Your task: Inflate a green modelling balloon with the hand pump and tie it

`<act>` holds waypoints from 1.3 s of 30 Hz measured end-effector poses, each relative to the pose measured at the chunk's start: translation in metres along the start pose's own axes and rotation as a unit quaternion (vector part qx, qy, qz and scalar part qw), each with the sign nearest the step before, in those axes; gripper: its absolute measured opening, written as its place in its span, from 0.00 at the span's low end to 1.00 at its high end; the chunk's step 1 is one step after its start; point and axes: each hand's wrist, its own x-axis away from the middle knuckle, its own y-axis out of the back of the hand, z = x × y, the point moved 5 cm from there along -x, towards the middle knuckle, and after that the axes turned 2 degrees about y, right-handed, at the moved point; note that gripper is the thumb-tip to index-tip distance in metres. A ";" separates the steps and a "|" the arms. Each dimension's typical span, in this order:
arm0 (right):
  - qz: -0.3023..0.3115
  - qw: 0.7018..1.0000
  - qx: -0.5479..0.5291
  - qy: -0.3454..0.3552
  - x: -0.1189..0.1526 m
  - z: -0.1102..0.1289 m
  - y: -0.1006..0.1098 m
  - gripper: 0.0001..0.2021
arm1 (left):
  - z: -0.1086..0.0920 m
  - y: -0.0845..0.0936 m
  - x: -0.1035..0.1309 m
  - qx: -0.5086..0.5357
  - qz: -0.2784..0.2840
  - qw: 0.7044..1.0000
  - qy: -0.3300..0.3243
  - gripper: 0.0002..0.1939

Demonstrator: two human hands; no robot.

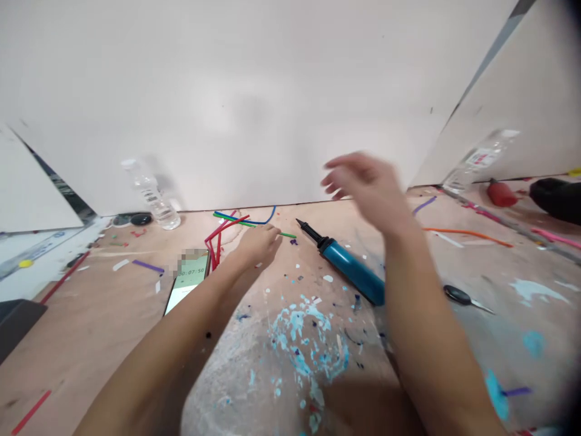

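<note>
On the brown table [113, 339], a blue pump [351, 271] lay aslant, its black nozzle [309, 230] pointing away from the person. The blurred right hand [365, 184] hung raised right of that nozzle, fingers loosely apart; the left hand [259, 246] was low over the table, its grip impossible to tell. Near it lay a phone [193, 272] and red strips [227, 229], with a green strip [288, 235] showing past its fingertips.
</note>
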 end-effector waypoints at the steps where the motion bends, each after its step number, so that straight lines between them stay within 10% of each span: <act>1: 0.041 0.997 0.065 -0.020 -0.006 -0.016 -0.019 0.18 | -0.002 -0.004 -0.009 0.000 -0.008 1.000 0.009 0.17; 5: 0.215 0.929 0.278 -0.120 -0.008 -0.090 -0.078 0.31 | 0.002 -0.013 -0.031 0.010 -0.025 0.999 0.041 0.11; 11: 0.194 0.935 0.286 -0.085 -0.008 -0.106 -0.086 0.37 | 0.023 0.036 -0.046 0.143 -0.129 0.973 0.126 0.12; 14: 0.183 0.974 0.137 -0.006 -0.007 -0.068 -0.101 0.37 | 0.025 0.094 -0.041 0.487 -0.220 0.836 0.123 0.07; 18: 0.247 0.964 -0.099 0.014 0.006 -0.015 -0.133 0.12 | 0.030 0.166 -0.009 0.650 -0.281 0.701 0.086 0.07; 23: 0.299 0.925 -0.217 -0.088 0.019 0.006 -0.130 0.11 | 0.099 0.181 0.070 0.659 -0.421 0.594 0.188 0.09; 26: 0.348 0.912 -0.204 -0.074 0.026 0.015 -0.120 0.18 | 0.124 0.153 0.105 0.600 -0.367 0.674 0.227 0.11; 28: 0.345 0.932 -0.113 -0.024 0.032 0.024 -0.117 0.23 | 0.123 0.130 0.121 0.470 -0.284 0.784 0.289 0.16; 31: 0.323 0.943 0.056 0.063 0.044 0.040 -0.123 0.23 | 0.091 0.121 0.136 0.240 -0.347 0.859 0.290 0.18; 33: 0.345 0.925 0.127 0.096 0.055 0.048 -0.132 0.19 | 0.048 0.109 0.124 0.247 -0.272 0.913 0.176 0.15; 35: 0.357 0.911 0.168 0.116 0.062 0.052 -0.138 0.14 | 0.006 0.093 0.107 0.343 -0.152 0.924 0.071 0.16; 39: 0.322 0.923 0.150 0.151 0.055 0.052 -0.129 0.08 | -0.031 0.069 0.084 0.449 -0.024 0.890 0.081 0.22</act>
